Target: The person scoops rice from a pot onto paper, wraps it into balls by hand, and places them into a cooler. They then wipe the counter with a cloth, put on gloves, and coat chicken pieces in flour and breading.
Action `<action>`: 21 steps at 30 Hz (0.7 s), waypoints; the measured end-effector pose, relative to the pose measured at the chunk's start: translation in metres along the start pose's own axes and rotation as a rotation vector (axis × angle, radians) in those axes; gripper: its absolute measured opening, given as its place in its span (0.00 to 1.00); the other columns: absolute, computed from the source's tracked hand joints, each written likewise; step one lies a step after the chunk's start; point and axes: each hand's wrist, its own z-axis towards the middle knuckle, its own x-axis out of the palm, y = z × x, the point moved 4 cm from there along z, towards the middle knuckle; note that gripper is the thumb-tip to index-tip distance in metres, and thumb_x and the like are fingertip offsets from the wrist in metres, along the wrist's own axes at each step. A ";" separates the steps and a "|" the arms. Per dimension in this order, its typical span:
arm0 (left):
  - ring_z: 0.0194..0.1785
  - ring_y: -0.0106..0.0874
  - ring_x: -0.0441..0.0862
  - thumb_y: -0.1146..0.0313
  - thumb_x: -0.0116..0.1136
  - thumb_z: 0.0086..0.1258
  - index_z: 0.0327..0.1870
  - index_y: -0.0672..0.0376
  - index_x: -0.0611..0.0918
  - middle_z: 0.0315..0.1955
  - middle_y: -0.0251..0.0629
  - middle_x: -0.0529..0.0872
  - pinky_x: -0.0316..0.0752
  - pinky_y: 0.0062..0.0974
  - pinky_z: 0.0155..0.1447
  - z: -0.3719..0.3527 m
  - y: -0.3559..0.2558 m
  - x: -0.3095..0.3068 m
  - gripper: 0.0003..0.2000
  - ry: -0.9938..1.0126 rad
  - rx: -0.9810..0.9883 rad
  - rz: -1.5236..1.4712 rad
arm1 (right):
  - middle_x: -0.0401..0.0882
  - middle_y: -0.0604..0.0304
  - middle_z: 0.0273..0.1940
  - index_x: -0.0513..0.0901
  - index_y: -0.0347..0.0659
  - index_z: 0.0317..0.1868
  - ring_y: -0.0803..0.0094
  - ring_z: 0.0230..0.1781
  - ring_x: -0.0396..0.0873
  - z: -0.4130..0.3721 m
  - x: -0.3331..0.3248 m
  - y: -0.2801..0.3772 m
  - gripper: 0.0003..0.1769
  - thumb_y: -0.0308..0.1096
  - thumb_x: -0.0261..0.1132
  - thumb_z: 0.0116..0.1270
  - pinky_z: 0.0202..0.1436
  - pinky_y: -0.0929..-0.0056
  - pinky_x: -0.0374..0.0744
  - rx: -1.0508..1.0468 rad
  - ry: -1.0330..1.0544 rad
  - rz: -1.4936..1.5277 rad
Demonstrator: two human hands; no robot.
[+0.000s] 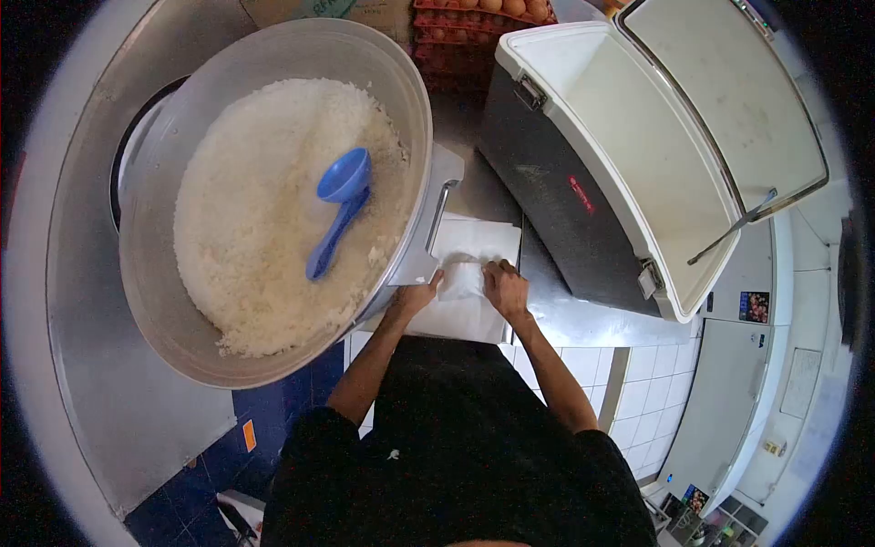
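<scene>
A small bundle of white paper [462,281] lies on a stack of white paper sheets [483,235] at the counter's edge. My left hand [419,296] grips the bundle's left side, its thumb up along the paper and its other fingers partly hidden. On the right side, my right hand [506,289] has its fingers curled and pinched on the paper. What the bundle contains is hidden. Left of my hands stands a large metal pot [415,100] of white rice [255,210]. A blue scoop [344,178] rests on the rice, its handle towards me.
The pot's side handle [444,214] juts out close to my left hand. An open cooler box [565,196] with a dark body and white interior stands to the right, lid raised. Behind are red trays of eggs [456,41] and a cardboard box [378,16].
</scene>
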 end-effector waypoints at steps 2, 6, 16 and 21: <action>0.58 0.46 0.73 0.65 0.62 0.61 0.50 0.57 0.79 0.54 0.47 0.77 0.65 0.45 0.64 0.005 -0.023 -0.019 0.16 -0.114 0.123 0.006 | 0.74 0.51 0.51 0.77 0.43 0.50 0.53 0.52 0.72 0.007 -0.026 0.018 0.15 0.39 0.59 0.67 0.53 0.53 0.72 0.056 -0.047 -0.002; 0.66 0.42 0.67 0.71 0.62 0.57 0.47 0.56 0.81 0.60 0.39 0.74 0.48 0.59 0.72 -0.011 -0.076 -0.022 0.15 -0.144 0.289 0.020 | 0.75 0.48 0.47 0.76 0.37 0.48 0.50 0.51 0.73 0.013 -0.059 0.047 0.13 0.30 0.61 0.63 0.53 0.52 0.71 -0.129 -0.322 0.179; 0.31 0.44 0.80 0.75 0.60 0.57 0.31 0.63 0.79 0.27 0.44 0.81 0.77 0.34 0.36 -0.044 -0.109 -0.011 0.04 -0.225 0.229 -0.270 | 0.83 0.46 0.35 0.79 0.29 0.47 0.51 0.30 0.84 -0.069 0.027 -0.001 0.15 0.35 0.61 0.69 0.38 0.57 0.86 0.613 0.488 1.362; 0.46 0.50 0.75 0.75 0.62 0.55 0.39 0.61 0.79 0.35 0.47 0.79 0.69 0.44 0.56 -0.005 -0.053 0.021 0.10 -0.417 0.019 -0.023 | 0.83 0.47 0.28 0.82 0.29 0.41 0.59 0.29 0.84 -0.055 0.110 -0.040 0.20 0.43 0.62 0.70 0.35 0.61 0.84 0.756 0.131 1.653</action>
